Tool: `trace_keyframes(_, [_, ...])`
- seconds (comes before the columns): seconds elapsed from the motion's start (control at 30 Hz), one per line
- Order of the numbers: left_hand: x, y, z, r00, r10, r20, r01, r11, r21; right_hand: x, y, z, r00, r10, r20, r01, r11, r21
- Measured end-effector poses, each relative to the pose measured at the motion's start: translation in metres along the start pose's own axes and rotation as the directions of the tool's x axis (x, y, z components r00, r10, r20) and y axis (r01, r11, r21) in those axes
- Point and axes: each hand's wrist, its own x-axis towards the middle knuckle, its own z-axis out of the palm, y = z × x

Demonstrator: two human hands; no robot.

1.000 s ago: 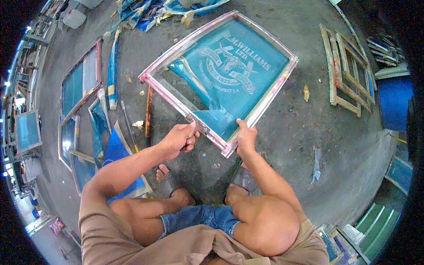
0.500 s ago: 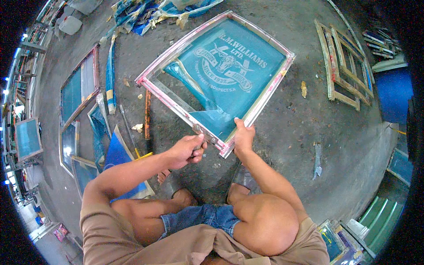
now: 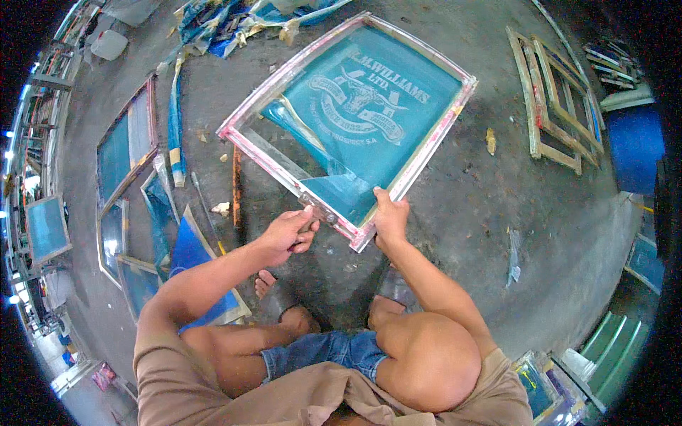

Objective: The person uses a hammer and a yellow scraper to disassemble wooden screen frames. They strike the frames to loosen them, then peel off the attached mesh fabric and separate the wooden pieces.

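Note:
A screen-printing frame (image 3: pixel 419 167) with a pale, pink-stained border is held tilted before me. Its teal mesh (image 3: pixel 419 78) bears a pale printed design and is torn loose along the lower left side, where a strip is folded back and a gap shows. My right hand (image 3: pixel 391 219) grips the frame near its lowest corner, thumb on top. My left hand (image 3: pixel 290 233) is closed beside the frame's lower left edge, close to a small greyish metallic piece (image 3: pixel 318 204). What its curled fingers hold, if anything, is too small to make out.
Wooden frames (image 3: pixel 536 106) lie at the right. More screen frames (image 3: pixel 128 142) and a blue sheet (image 3: pixel 190 245) lie at the left. Crumpled blue mesh (image 3: pixel 227 28) is heaped at the far side. An orange-brown bar (image 3: pixel 237 184) lies on the grey floor (image 3: pixel 469 234).
My left hand has slid left and slightly up along the frame's lower left edge. The right hand keeps its grip; the frame has barely shifted.

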Motion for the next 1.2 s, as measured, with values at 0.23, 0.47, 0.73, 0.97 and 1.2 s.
trace_keyframes(0.23, [-0.021,0.047,-0.006,0.704,0.654,0.276,-0.086,-0.307,0.948,-0.002,-0.004,0.003,0.995,0.001,-0.099,-0.008,0.998,-0.064])
trace_keyframes(0.47, [-0.005,0.030,0.022,0.804,0.483,0.346,-0.092,-0.474,0.876,-0.004,-0.005,0.003,0.995,-0.068,-0.073,0.056,0.987,-0.153])
trace_keyframes(0.73, [0.007,0.023,0.023,0.827,0.415,0.379,-0.146,-0.493,0.858,0.000,0.001,0.004,0.995,-0.084,-0.048,0.079,0.991,-0.111])
trace_keyframes(0.97, [-0.002,0.026,0.034,0.828,0.386,0.407,-0.230,-0.428,0.874,0.000,0.004,0.007,0.991,-0.125,-0.055,0.121,0.989,-0.080])
trace_keyframes(1.2, [-0.017,0.037,0.022,0.761,0.381,0.525,-0.352,-0.438,0.827,0.001,0.007,0.005,0.997,-0.029,-0.078,0.025,0.999,-0.044])
